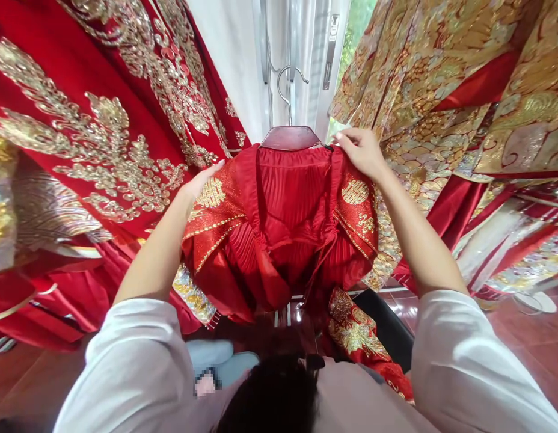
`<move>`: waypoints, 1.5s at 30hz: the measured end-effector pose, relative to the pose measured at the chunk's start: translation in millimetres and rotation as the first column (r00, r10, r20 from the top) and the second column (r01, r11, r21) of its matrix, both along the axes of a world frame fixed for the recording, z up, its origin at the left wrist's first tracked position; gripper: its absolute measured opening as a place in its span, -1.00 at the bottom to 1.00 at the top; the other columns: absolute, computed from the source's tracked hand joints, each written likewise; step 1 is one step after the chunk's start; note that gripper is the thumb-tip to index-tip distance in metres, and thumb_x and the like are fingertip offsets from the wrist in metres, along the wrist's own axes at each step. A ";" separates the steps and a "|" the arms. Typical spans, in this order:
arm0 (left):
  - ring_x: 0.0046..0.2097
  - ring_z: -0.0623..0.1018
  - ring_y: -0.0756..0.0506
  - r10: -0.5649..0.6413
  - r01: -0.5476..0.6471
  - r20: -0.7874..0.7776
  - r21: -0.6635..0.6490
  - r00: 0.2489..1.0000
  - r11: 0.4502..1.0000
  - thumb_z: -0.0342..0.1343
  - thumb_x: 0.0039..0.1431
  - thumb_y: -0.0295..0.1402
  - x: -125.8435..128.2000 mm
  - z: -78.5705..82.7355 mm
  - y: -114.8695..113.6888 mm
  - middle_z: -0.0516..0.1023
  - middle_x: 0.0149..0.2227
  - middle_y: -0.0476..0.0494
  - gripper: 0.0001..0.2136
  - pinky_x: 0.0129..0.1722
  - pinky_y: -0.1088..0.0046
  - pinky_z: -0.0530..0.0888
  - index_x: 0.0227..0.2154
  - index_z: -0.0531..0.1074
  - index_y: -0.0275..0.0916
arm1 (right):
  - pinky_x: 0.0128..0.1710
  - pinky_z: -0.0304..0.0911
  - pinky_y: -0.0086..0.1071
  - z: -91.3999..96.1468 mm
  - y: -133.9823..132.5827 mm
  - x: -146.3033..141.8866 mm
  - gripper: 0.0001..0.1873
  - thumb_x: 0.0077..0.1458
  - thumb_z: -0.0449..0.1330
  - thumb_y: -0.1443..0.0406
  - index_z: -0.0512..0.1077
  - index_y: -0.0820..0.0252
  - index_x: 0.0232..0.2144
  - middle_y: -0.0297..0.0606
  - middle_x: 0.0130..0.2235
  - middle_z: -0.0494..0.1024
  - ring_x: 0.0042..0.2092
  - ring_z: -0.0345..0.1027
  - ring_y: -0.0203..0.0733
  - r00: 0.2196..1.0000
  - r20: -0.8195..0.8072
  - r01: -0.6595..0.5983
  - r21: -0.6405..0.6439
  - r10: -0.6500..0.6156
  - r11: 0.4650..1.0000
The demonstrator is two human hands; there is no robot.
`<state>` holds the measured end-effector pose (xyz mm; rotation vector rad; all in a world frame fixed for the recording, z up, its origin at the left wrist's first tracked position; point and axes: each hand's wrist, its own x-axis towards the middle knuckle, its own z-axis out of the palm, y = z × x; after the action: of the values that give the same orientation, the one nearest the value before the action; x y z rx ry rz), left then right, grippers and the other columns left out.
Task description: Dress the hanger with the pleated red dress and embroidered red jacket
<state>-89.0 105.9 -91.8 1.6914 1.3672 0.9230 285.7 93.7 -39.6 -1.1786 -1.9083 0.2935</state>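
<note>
A red pleated jacket (243, 258) with gold embroidered shoulder panels hangs on a dark red wooden hanger (290, 138) in front of me. Its front is parted, so the pleated inside of the back shows. My left hand (207, 179) grips the jacket's left shoulder, thumb on top and the other fingers hidden behind the cloth. At the opposite shoulder, close to the hanger's end, my right hand (362, 149) is closed with thumb and forefinger on the fabric. The hanger's metal hook (285, 90) points up; whether anything bears it, I cannot tell.
A red gown (139, 114) with gold sequins hangs close on the left, gold patterned garments (423, 114) on the right. Behind the hanger stands a white door frame (324, 66). Below lie a red and gold embroidered cloth (355, 325) and a black object (389, 325).
</note>
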 end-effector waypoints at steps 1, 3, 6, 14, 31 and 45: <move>-0.22 0.53 -0.27 -0.013 0.013 -0.004 0.014 1.000 1.000 -0.14 0.07 0.07 0.3 2.3 0.9 0.55 -0.40 -0.20 -0.54 -0.28 0.12 0.46 -0.29 0.49 -0.16 | -0.27 0.18 -0.35 -4.7 -5.3 0.2 -0.61 0.11 0.03 -0.03 0.33 0.16 -0.44 -0.17 -0.38 0.41 -0.19 0.27 -0.09 0.994 0.001 0.107 0.093 -0.108 0.990; -0.17 0.49 -0.23 -0.039 0.040 -0.020 0.078 0.999 0.996 -0.05 0.02 0.01 8.6 15.5 0.1 0.56 -0.32 -0.14 -0.61 -0.18 0.14 0.44 -0.29 0.49 -0.15 | -0.21 0.21 -0.25 -19.4 -18.8 -4.3 -0.60 0.12 0.02 -0.02 0.35 0.21 -0.34 -0.04 -0.31 0.43 -0.12 0.29 0.03 0.946 0.041 0.306 0.222 -0.323 0.926; -0.05 0.41 -0.17 0.050 0.034 -0.148 0.515 0.988 0.856 0.04 0.00 -0.08 47.6 49.1 -8.6 0.51 -0.14 -0.02 -0.67 0.04 0.18 0.32 -0.23 0.47 -0.11 | -0.16 0.22 -0.08 -46.5 -37.9 -21.7 -0.56 0.10 0.07 0.03 0.34 0.33 -0.22 0.15 -0.24 0.43 -0.09 0.30 0.18 0.840 0.172 0.461 0.273 -0.514 0.844; 0.15 0.29 -0.28 0.169 0.312 -0.614 0.595 0.771 0.741 -0.03 0.10 -0.13 177.8 84.8 -7.2 0.53 -0.13 -0.12 -0.75 0.10 0.09 0.24 -0.28 0.51 0.00 | -0.23 0.27 -0.17 -46.0 -35.3 -24.4 -0.82 0.07 -0.03 0.34 0.38 0.24 -0.39 -0.09 -0.43 0.42 -0.28 0.32 -0.04 0.881 0.087 0.457 0.092 -0.465 0.884; -0.20 0.52 -0.19 0.441 0.374 -0.575 0.804 0.689 0.462 0.07 0.14 -0.41 191.6 70.8 20.1 0.55 -0.38 -0.19 -0.84 0.27 0.14 0.02 -0.25 0.50 -0.29 | -0.25 0.20 -0.30 61.5 -18.5 -45.8 -0.75 -0.03 0.06 0.52 0.42 0.37 -0.26 -0.06 -0.26 0.49 -0.17 0.38 -0.07 0.614 0.635 0.209 0.441 -0.468 0.873; -0.09 0.48 -0.25 0.074 0.415 -0.541 0.718 0.838 0.560 0.10 0.02 -0.38 182.1 75.5 16.9 0.53 -0.41 -0.08 -0.87 0.17 -0.06 0.15 -0.45 0.56 -0.06 | -0.16 0.26 -0.31 1.8 -32.3 5.4 -0.74 0.21 0.04 0.21 0.40 0.32 -0.31 -0.20 -0.35 0.47 -0.26 0.34 -0.24 0.956 0.151 0.199 0.302 -0.253 0.932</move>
<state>93.1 122.8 -16.3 2.9414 1.0643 1.1164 291.1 61.4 -37.8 -1.2487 -1.8730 -0.2205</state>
